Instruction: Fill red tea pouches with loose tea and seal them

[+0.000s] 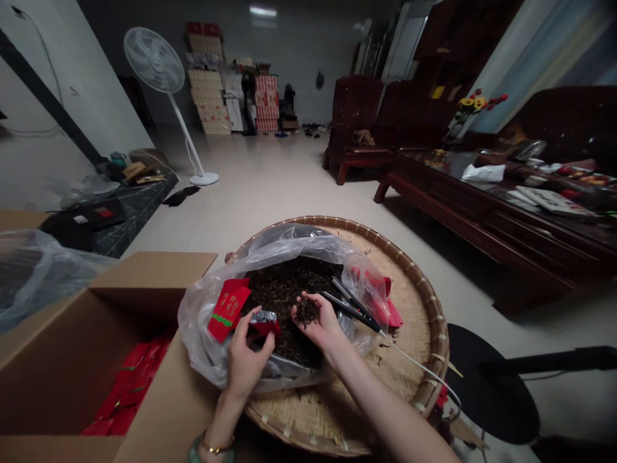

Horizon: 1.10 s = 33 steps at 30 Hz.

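Note:
My left hand (248,357) is closed around a small red packet (264,323), whose silvery mouth gapes open at the top. Cupped in my right hand (322,325) is a clump of dark dried tea leaves (307,311), just to the right of the packet. Both hands are over a large clear plastic bag (197,321) with loose tea (289,280) inside. Red packets (229,308) with gold writing lie on the bag's left side. A black hair straightener (354,310) with a white cord rests at the right of the tea.
Under the bag is a round woven bamboo tray (414,308), with more red packets (394,314) near its right side. An open cardboard box (154,270) holding filled-looking red packets (137,379) stands at left. A black round base (496,386) is at right, a dark wooden table (472,212) beyond.

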### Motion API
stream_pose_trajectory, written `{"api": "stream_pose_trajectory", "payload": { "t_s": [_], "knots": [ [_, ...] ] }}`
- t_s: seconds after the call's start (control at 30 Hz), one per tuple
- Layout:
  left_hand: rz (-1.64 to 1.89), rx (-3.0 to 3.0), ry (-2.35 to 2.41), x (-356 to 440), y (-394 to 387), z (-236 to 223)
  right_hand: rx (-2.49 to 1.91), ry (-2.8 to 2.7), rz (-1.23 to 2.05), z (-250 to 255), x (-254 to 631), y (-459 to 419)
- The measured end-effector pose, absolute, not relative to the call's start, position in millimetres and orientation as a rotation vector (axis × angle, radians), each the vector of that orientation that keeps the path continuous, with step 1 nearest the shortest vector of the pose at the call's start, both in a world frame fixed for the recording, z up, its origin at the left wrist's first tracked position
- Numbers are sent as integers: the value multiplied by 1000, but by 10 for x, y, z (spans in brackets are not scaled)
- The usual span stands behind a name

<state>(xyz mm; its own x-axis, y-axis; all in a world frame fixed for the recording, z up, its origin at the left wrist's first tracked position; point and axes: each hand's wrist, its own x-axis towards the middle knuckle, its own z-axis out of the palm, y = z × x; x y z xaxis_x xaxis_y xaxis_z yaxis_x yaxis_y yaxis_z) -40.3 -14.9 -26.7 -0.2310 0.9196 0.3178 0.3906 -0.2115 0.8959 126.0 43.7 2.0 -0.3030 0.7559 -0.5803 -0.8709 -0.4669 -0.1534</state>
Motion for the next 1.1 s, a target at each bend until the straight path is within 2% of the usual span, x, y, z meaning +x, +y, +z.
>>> {"api": "stream_pose_trajectory", "payload": {
  "t_s": [0.27, 0.47, 0.63, 0.93, 1.1],
  "knots": [
    [1437, 1586, 1550, -376, -157, -211, -578, 78, 2015, 184, 1280, 338],
    [1457, 1650, 1530, -246, -135, -161, -596, 65, 1942, 216, 1339, 346],
    [1418, 2017, 1485, -228, -115, -157, -649, 178, 1902, 195, 1405, 354],
    [1064, 2521, 1314, -370, -32, 39, -603, 174, 1891, 212, 1465, 345],
    [1167, 2703, 1235, -415, 51, 176, -605, 158, 1839, 320, 1475, 348]
  ]
}}
